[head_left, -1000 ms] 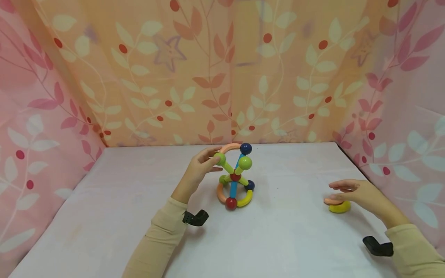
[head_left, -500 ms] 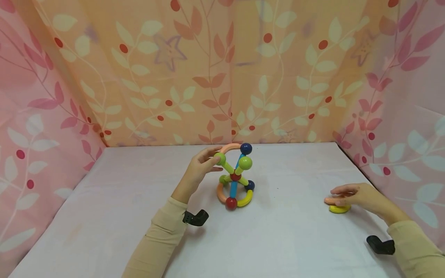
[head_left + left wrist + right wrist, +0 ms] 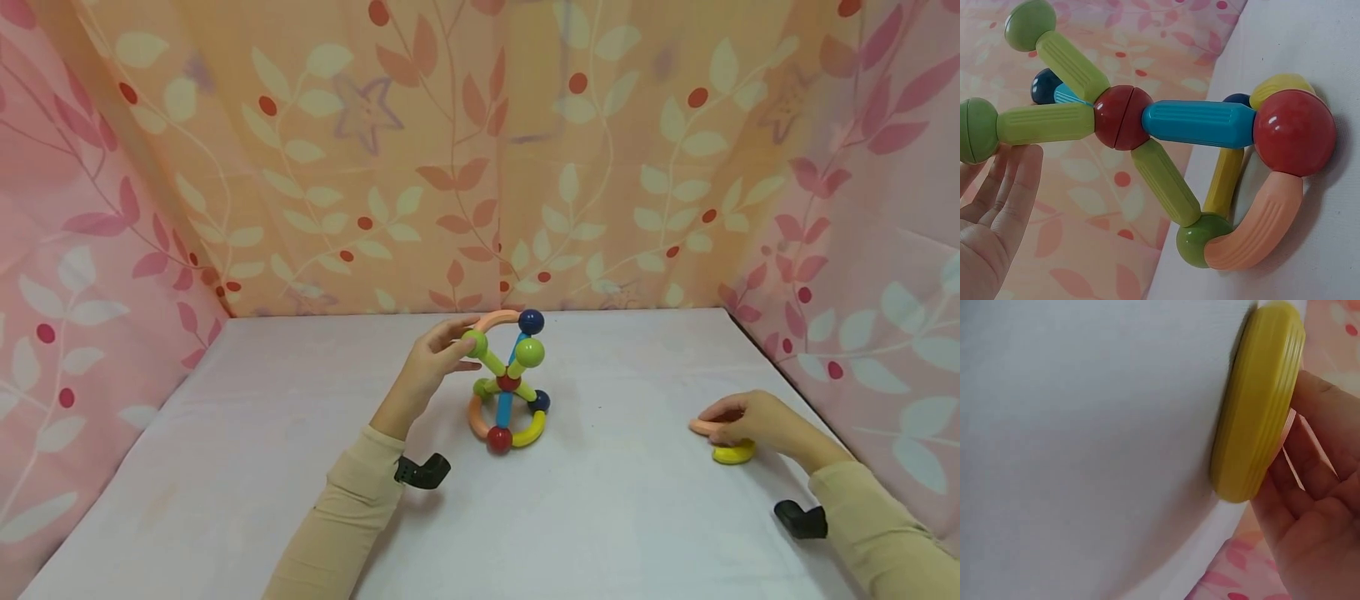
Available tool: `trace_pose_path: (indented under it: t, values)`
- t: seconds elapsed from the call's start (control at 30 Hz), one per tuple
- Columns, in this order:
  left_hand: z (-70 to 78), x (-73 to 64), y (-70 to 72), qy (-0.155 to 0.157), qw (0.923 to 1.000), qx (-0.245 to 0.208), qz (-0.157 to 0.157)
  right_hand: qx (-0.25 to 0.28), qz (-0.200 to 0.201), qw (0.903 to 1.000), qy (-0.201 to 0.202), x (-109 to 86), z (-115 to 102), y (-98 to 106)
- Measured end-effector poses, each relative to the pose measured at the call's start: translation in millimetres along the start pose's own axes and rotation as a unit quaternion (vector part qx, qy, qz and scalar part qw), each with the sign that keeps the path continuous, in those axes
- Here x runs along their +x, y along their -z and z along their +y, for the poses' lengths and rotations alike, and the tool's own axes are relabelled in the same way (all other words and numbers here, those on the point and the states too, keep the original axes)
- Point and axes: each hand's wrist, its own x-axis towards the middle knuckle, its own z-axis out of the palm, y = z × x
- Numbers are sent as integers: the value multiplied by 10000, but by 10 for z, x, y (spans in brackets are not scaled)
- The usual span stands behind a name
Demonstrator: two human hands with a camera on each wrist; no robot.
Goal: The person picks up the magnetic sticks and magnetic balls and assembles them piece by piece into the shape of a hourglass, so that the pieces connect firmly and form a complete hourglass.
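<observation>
A magnetic stick-and-ball structure (image 3: pixel 505 408) stands on the white table, built of straight and curved sticks with red, green and dark blue balls. My left hand (image 3: pixel 429 360) holds it by the upper left green ball (image 3: pixel 977 130), with fingers reaching behind the ball. A peach curved stick (image 3: pixel 1260 228) and a yellow one form part of its base. Far to the right, my right hand (image 3: pixel 757 423) pinches a loose peach curved stick (image 3: pixel 705 427) between thumb and fingers. A yellow curved stick (image 3: pixel 1257 406) lies on the table under that hand, mostly hiding the peach one in the right wrist view.
The white cloth-covered table (image 3: pixel 615 517) ends at a patterned orange curtain (image 3: pixel 450 167) behind. Pink leafy curtains (image 3: pixel 885 275) close off both sides. A black wrist camera (image 3: pixel 423 472) juts from each sleeve.
My right hand dips slightly, then closes on the peach curved stick and shifts it a little left, away from the yellow one. The left hand and the structure stay put.
</observation>
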Motion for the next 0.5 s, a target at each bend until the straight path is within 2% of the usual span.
trace_pose_path:
  t: [0.17, 0.27, 0.37, 0.5]
  values:
    - [-10, -16, 14, 21, 10000, -12, 35, -394, 98, 9990, 186, 66, -166, -67]
    - [-15, -20, 14, 40, 10000, -13, 36, -416, 199, 9987, 238, 77, -318, -111]
    - [-19, -15, 12, 52, 10000, -9, 9, -89, 360, 9988, 310, 58, -528, -160]
    - [-21, -6, 9, 24, 10000, 22, 19, 681, 573, 9952, 417, 44, -886, -232]
